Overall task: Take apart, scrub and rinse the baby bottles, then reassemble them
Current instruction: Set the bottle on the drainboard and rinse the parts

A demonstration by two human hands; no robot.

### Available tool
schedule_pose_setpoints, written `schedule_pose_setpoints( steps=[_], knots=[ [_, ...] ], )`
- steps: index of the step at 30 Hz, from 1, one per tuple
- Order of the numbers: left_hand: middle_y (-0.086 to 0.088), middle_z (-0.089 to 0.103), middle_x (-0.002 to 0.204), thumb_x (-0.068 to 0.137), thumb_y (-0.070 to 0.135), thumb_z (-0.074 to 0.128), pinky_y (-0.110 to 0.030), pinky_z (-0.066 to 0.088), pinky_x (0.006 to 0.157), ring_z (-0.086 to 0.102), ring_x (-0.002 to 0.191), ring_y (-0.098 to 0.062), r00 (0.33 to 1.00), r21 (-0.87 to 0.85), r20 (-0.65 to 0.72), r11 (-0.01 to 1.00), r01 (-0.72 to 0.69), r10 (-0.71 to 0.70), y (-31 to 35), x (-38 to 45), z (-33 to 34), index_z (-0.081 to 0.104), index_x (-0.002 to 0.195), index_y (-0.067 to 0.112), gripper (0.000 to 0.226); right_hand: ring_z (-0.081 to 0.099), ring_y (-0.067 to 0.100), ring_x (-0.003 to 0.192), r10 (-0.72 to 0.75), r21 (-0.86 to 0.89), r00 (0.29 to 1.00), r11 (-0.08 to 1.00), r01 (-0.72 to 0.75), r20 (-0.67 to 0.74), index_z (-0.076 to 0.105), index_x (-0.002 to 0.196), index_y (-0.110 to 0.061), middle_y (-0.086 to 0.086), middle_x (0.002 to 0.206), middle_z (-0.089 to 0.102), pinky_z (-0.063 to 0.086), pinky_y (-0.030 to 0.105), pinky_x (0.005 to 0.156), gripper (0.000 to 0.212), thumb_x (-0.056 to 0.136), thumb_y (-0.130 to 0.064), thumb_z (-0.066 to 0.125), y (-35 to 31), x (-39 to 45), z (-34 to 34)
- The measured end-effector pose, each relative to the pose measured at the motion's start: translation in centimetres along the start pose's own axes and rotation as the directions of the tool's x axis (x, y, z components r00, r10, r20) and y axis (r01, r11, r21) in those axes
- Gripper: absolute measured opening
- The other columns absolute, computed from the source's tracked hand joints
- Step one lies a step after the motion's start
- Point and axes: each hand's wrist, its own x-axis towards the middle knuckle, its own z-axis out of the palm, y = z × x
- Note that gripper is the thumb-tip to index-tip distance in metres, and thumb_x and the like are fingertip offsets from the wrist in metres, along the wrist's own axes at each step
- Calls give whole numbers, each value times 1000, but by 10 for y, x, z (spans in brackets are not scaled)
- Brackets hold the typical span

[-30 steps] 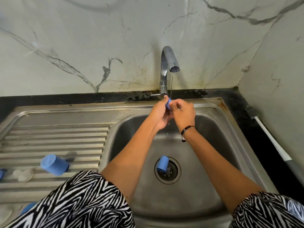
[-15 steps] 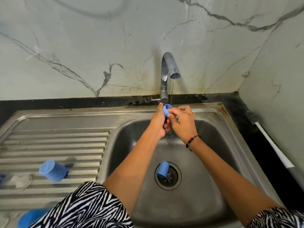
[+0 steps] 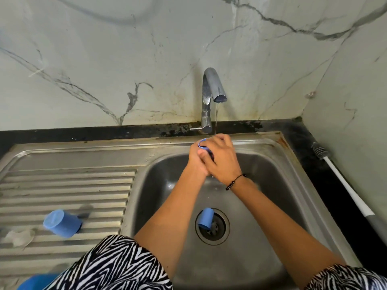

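Small blue plastic ring (image 3: 202,142) is gripped between left hand (image 3: 196,162) and right hand (image 3: 223,159), under the thin stream at the steel sink's (image 3: 278,164) back edge; opening tilted up-left.

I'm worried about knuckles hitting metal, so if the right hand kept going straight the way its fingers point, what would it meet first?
Probably the tap. The right hand points up and away toward the sink's back rim, with its fingers over the blue ring under the thin stream. The tap's base stands just beyond, though depth is hard to judge.

Blue ring (image 3: 202,142) mostly behind hands (image 3: 211,159)
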Motion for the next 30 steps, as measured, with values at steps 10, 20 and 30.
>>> schedule_pose_setpoints(
  steps=[10, 20, 30],
  knots=[
    [-11, 61, 95, 100, 9, 42, -25, 51, 75, 58, 84, -18, 971, 76, 8, 968, -238, 238, -18, -2, -4, 57, 112, 4, 20, 62, 22, 101, 154, 142, 988, 978, -151, -10, 72, 98, -2, 11, 108, 69, 42, 21, 89, 18, 83, -6, 63, 28, -9, -4],
    [-4, 67, 109, 91, -7, 50, -27, 49, 93, 61, 100, -14, 871, 532, -13, 741, -410, 492, -17, -13, -34, 64, 118, 4, 33, 71, 22, 69, 496, 735, 543, -434, -521, 677, 60, 97, 2, 16, 77, 72, 57, 30, 69, 18, 96, -10, 47, 19, -3, -12],
    [-10, 70, 91, 85, -7, 52, -25, 53, 74, 61, 83, -17, 928, 631, -55, 733, -254, 368, -22, -38, -33, 72, 101, 7, 29, 67, 24, 85, 503, 563, 674, 378, -735, 542, 50, 106, -15, 18, 100, 62, 58, 34, 76, 37, 82, 11, 60, 8, -11, -26]
  ],
)
